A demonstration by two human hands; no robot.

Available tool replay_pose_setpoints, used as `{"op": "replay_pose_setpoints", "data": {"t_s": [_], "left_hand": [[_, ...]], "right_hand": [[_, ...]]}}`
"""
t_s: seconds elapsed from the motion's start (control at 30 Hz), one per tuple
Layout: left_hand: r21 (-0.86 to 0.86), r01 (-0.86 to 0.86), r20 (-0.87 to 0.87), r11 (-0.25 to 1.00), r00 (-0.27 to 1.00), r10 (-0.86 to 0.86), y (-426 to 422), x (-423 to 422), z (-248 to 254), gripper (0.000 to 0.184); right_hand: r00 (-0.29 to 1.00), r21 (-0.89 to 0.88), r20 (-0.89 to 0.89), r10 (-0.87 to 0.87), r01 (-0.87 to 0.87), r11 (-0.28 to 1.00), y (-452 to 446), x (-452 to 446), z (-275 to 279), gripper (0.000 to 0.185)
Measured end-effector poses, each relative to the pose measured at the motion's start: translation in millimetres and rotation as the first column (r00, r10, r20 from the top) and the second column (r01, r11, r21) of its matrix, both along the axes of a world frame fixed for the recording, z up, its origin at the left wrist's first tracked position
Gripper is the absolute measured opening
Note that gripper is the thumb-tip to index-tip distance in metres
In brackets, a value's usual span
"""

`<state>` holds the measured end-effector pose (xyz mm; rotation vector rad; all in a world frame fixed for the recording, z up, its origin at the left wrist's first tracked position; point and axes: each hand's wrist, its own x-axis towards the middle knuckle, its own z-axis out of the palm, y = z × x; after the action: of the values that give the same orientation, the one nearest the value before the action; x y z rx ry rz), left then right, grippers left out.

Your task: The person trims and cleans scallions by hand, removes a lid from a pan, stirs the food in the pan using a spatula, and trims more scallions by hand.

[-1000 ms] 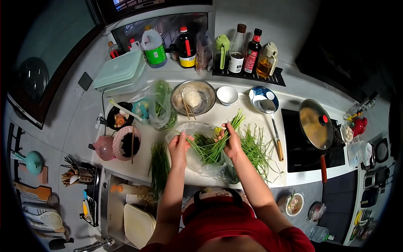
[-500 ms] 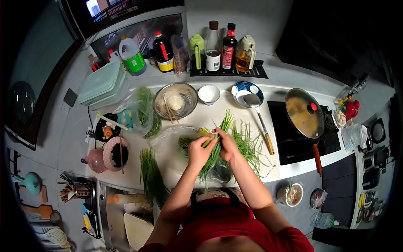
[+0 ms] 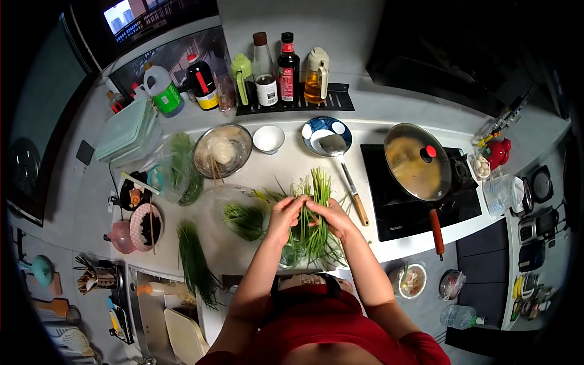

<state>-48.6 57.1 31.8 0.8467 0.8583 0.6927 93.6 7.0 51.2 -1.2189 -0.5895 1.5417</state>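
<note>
My right hand [image 3: 332,215] is closed around a bunch of green chives [image 3: 317,242], its thumb on the near side. The pale ends point away from me and the leaves hang toward the counter edge. Touching the same bunch from the left, my left hand [image 3: 285,216] pinches at the stems, fingertips meeting my right thumb. Beside it a smaller heap of chives [image 3: 243,222] lies on a clear plastic bag [image 3: 216,210]. Another long bundle of chives [image 3: 196,261] rests at the counter's front edge.
At the back stand a metal bowl [image 3: 244,159] with dough, a white bowl [image 3: 268,139], and a blue bowl [image 3: 310,126] with a spatula [image 3: 348,176] across it. A lidded pan [image 3: 413,164] sits on the stove [image 3: 389,213] at right. The sink [image 3: 155,322] is front left.
The view has shifted right. Both hands have parted from their crossed pose, and the chive bunch now stands more upright in my right hand. The small heap on the bag shows more fully.
</note>
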Motion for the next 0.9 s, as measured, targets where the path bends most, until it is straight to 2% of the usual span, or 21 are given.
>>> {"op": "replay_pose_setpoints", "data": {"t_s": [0.03,0.07,0.13,0.2,0.27,0.37,0.53,0.6,0.63,0.73,0.8,0.87,0.9], "left_hand": [[-0.001,0.031,-0.05,1.0,0.998,-0.031,-1,5,-3,0.026],[-0.05,0.033,0.002,0.998,0.999,-0.033,-2,12,-5,0.029],[-0.151,0.045,0.1,0.988,0.995,-0.03,-6,24,-8,0.036],[-0.248,0.038,0.18,0.968,0.984,0.008,-9,33,-21,0.037],[-0.239,0.049,0.278,0.97,0.96,0.021,-10,40,-39,0.04],[-0.283,0.009,0.266,0.959,0.962,0.07,-20,51,-27,0.041],[-0.238,0.041,0.284,0.97,0.958,0.029,-26,61,-41,0.041],[-0.196,0.051,0.301,0.979,0.954,0.011,-24,63,-42,0.038],[-0.142,0.025,0.289,0.989,0.957,0.017,-26,63,-36,0.037],[-0.165,-0.051,0.22,0.985,0.972,0.088,-21,55,-31,0.037],[-0.198,-0.169,0.176,0.966,0.963,0.205,-17,49,-31,0.046],[-0.201,-0.263,0.179,0.944,0.937,0.299,-13,41,-28,0.047],[-0.148,-0.324,0.147,0.935,0.927,0.344,-13,38,-24,0.044]], "right_hand": [[0.995,-0.013,0.079,0.058,-0.057,0.998,0,7,-8,0.025],[0.988,0.016,0.146,0.057,-0.06,0.998,-1,12,-16,0.022],[0.984,0.013,0.171,0.04,-0.043,0.999,-8,18,-16,0.017],[0.996,-0.01,0.088,0.0,0.001,1.0,-11,31,-25,0.015],[0.997,0.018,-0.019,-0.073,0.074,0.997,-15,41,-33,0.014],[0.999,-0.007,0.023,-0.029,0.029,1.0,-21,47,-27,0.016],[0.99,-0.061,0.121,0.073,-0.066,0.996,-19,46,-29,0.017],[0.992,-0.047,0.104,0.067,-0.062,0.997,-19,46,-34,0.016],[0.993,-0.049,0.099,0.067,-0.063,0.997,-19,46,-31,0.015],[0.988,-0.066,0.111,0.109,-0.102,0.993,-23,50,-19,0.016],[0.979,-0.083,0.141,0.15,-0.139,0.987,-26,53,-18,0.016],[0.979,-0.088,0.133,0.153,-0.142,0.986,-27,53,-22,0.016],[0.979,-0.087,0.132,0.153,-0.142,0.986,-27,53,-20,0.017]]}}
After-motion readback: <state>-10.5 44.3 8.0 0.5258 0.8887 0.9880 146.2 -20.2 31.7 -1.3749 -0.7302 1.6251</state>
